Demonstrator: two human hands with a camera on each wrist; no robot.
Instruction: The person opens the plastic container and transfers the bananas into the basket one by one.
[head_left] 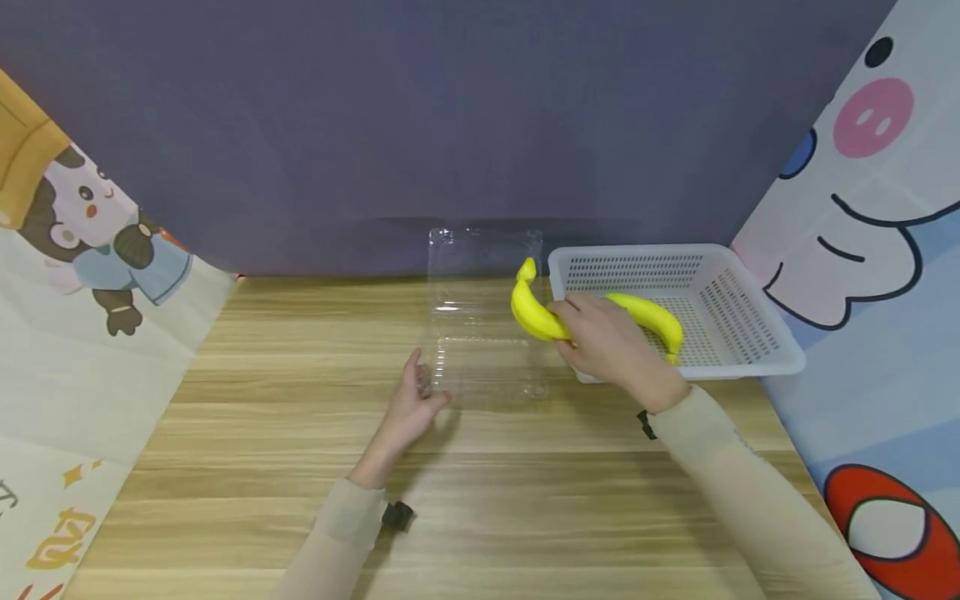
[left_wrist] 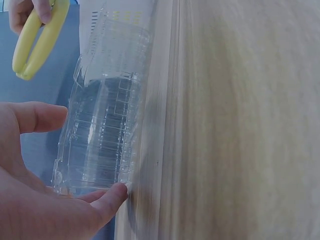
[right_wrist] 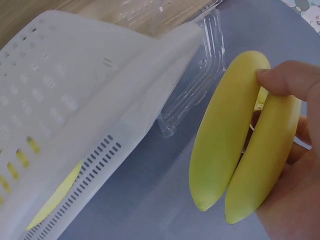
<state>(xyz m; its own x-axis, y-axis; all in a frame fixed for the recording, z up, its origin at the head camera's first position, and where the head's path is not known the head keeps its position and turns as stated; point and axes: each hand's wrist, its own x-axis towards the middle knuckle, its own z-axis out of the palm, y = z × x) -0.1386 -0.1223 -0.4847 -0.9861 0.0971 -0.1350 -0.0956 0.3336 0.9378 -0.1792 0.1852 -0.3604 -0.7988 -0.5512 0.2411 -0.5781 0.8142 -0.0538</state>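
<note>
My right hand [head_left: 603,337] grips a pair of yellow bananas [right_wrist: 240,135], raised at the left edge of the white basket [head_left: 757,371]. In the right wrist view the two lie side by side, with the thumb over their upper part. Another yellow banana [head_left: 654,321] lies in the basket, partly hidden behind that hand. A clear plastic clamshell box [head_left: 487,367] stands on the table with its lid [head_left: 487,267] raised at the back. At its left end is my left hand [head_left: 412,408], fingers spread and relaxed, fingertips right at the box's edge [left_wrist: 100,145].
The wood-grain table [head_left: 300,500] ends at a dark blue-grey back wall [head_left: 375,125]. Cartoon-printed panels flank it, the left panel [head_left: 97,358] and the right panel [head_left: 885,350]. The basket's left rim stands close beside the box.
</note>
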